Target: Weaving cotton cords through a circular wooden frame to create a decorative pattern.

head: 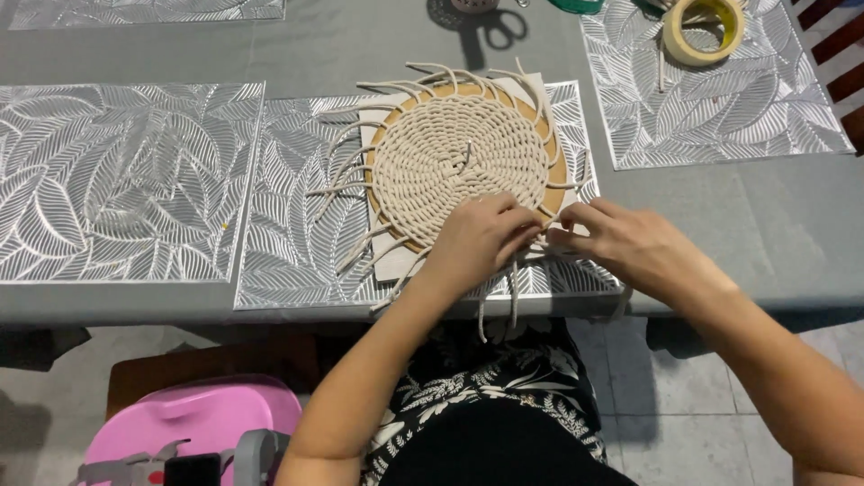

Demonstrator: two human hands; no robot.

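Hands at work: my left hand point(481, 236) and right hand point(621, 241) both pinched shut on loose cord ends point(531, 236) at the near edge of one round woven cord mat point(461, 160), which lay on one wooden disc point(556, 171) atop the grey counter point(720, 216). Four silver leaf-patterned placemats point(126, 180) surrounded it; one tape roll point(704, 29) sat beyond.

cream woven cord mat point(459, 155), round, flat on board
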